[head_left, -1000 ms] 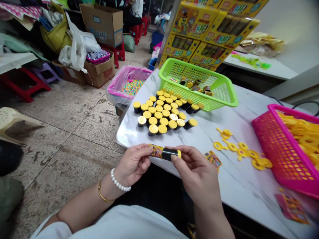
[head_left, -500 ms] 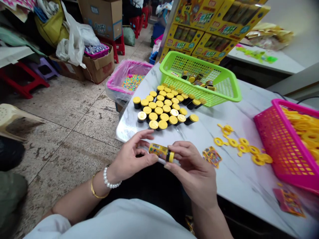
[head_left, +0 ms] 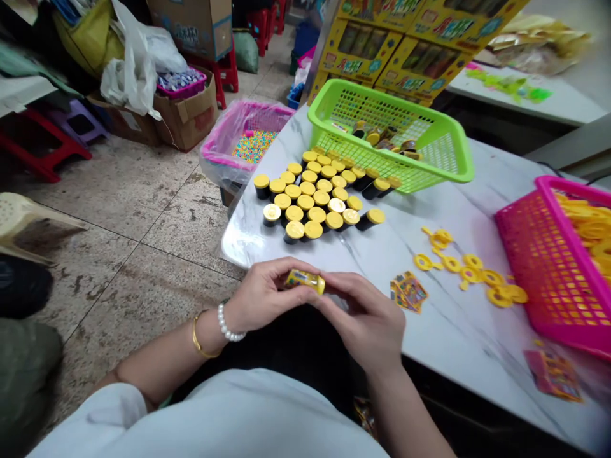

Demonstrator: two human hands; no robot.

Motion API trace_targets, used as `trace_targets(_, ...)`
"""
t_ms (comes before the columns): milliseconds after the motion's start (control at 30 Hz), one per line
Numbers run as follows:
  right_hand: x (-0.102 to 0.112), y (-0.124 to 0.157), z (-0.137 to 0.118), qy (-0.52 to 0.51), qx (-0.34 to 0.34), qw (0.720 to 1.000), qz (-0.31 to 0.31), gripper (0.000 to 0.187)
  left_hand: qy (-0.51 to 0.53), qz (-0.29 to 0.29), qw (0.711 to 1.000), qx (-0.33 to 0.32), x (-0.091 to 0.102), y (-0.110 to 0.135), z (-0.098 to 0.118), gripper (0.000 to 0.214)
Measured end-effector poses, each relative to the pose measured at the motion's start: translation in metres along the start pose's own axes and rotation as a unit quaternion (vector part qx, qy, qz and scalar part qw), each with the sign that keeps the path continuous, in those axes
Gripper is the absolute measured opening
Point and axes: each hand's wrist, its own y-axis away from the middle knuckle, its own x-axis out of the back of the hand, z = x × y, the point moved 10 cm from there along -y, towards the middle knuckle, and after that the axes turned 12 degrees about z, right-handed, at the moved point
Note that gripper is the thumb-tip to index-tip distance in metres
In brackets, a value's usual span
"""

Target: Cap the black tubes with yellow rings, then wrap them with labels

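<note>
The printed tube (head_left: 300, 278) lay between my two hands, on my side of the green basket (head_left: 429, 172) and well apart from it; its yellow end showed toward my right, while much of its body was covered by my fingers. My left grip (head_left: 281, 286) was closed round the printed body; my right grip (head_left: 337, 296) was closed at the yellow end, though its exact fingertip contact was partly hidden. I judged the step in hand to be settling the printed wrap round the tube; the next move seemed to call for a light turn and press, so that the wrap sat straight, then letting one side go.

Just on the near side of the green basket, black tubes (head_left: 306, 201) with yellow caps stood grouped on the bench (head_left: 458, 356), no print visible on their sides; the tubes inside the basket seemed to carry some, so I thought it a likely place for a finished one. Nearer me and to the basket's right lay printed pieces (head_left: 408, 291) and yellow rings (head_left: 470, 273); farther right stood a pink basket (head_left: 548, 273); behind the green basket rose stacked yellow boxes (head_left: 358, 54); to its left, off the bench, was a tub of coloured beads (head_left: 255, 146).
</note>
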Motion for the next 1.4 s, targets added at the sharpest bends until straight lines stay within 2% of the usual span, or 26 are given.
trace_targets(67,-0.004,0.005,0.019,-0.051,-0.081,0.995,0.005,0.027,-0.015,0.0,1.0,-0.006,0.0,-0.001,0.0,0.029)
trace_targets(100,-0.005,0.006,0.024,-0.063,-0.098,0.993,0.008,0.028,-0.018,-0.005,1.0,0.003,-0.001,-0.001,0.0,0.035)
trace_targets(133,-0.003,0.007,0.025,-0.061,-0.095,0.994,0.012,0.03,-0.021,-0.006,1.0,0.013,0.0,-0.002,-0.001,0.042)
trace_targets(200,0.002,0.004,0.017,-0.031,-0.045,0.998,0.023,0.034,-0.026,-0.013,0.999,0.036,0.002,-0.003,-0.002,0.051)
trace_targets(267,0.006,0.002,0.008,0.001,0.005,1.0,0.027,0.035,-0.03,-0.02,0.998,0.053,0.002,-0.004,-0.002,0.046)
trace_targets(300,0.006,0.002,0.006,0.002,0.01,1.0,0.029,0.033,-0.032,-0.022,0.998,0.055,0.002,-0.005,-0.001,0.042)
trace_targets(333,0.006,0.001,0.009,-0.009,-0.008,0.999,0.029,0.031,-0.038,-0.02,0.998,0.053,0.002,-0.006,0.0,0.039)
trace_targets(400,0.002,0.001,0.021,-0.058,-0.09,0.994,0.021,0.024,-0.06,-0.008,0.997,0.045,0.003,-0.007,0.002,0.036)
trace_targets(500,-0.009,0.003,0.03,-0.151,-0.186,0.97,-0.038,0.03,-0.085,-0.024,0.993,0.079,-0.002,-0.006,-0.003,0.039)
trace_targets(600,-0.015,-0.002,0.022,-0.216,-0.186,0.953,-0.102,0.03,-0.043,-0.068,0.987,0.136,-0.012,-0.003,-0.009,0.046)
trace_targets(700,-0.009,-0.008,0.019,-0.27,-0.182,0.942,-0.077,0.021,0.05,-0.127,0.975,0.178,-0.028,0.001,-0.011,0.054)
trace_targets(767,-0.006,-0.008,0.02,-0.283,-0.185,0.94,-0.052,0.022,0.087,-0.13,0.969,0.189,-0.034,0.001,-0.014,0.053)
trace_targets(900,-0.003,-0.01,0.009,-0.207,-0.123,0.968,-0.07,0.023,0.098,-0.097,0.968,0.21,-0.036,-0.001,-0.024,0.06)
trace_targets(967,0.005,-0.025,0.006,-0.166,-0.091,0.98,-0.062,0.022,0.117,-0.094,0.964,0.22,-0.038,-0.002,-0.025,0.063)
trace_targets(1067,0.036,-0.083,0.014,-0.08,-0.057,0.994,0.047,0.018,0.135,-0.075,0.961,0.231,-0.036,-0.003,-0.026,0.076)
trace_targets(1133,0.065,-0.134,0.015,-0.022,-0.009,0.99,0.139,0.027,0.132,-0.057,0.963,0.227,-0.032,-0.003,-0.027,0.082)
trace_targets(1200,0.084,-0.174,0.018,0.032,0.024,0.987,0.155,0.052,0.128,-0.044,0.968,0.211,-0.027,-0.004,-0.025,0.08)
trace_targets(1233,0.092,-0.186,0.023,0.074,0.024,0.986,0.149,0.054,0.128,-0.041,0.97,0.204,-0.026,-0.004,-0.025,0.077)
trace_targets(1300,0.108,-0.185,0.037,0.161,-0.001,0.978,0.135,0.036,0.133,-0.046,0.97,0.197,-0.025,-0.003,-0.025,0.069)
trace_targets(1333,0.114,-0.172,0.045,0.209,-0.018,0.971,0.115,0.025,0.135,-0.052,0.97,0.196,-0.025,-0.003,-0.025,0.065)
trace_targets(1400,0.121,-0.13,0.059,0.297,-0.028,0.952,0.059,0.017,0.135,-0.061,0.969,0.197,-0.026,-0.002,-0.026,0.056)
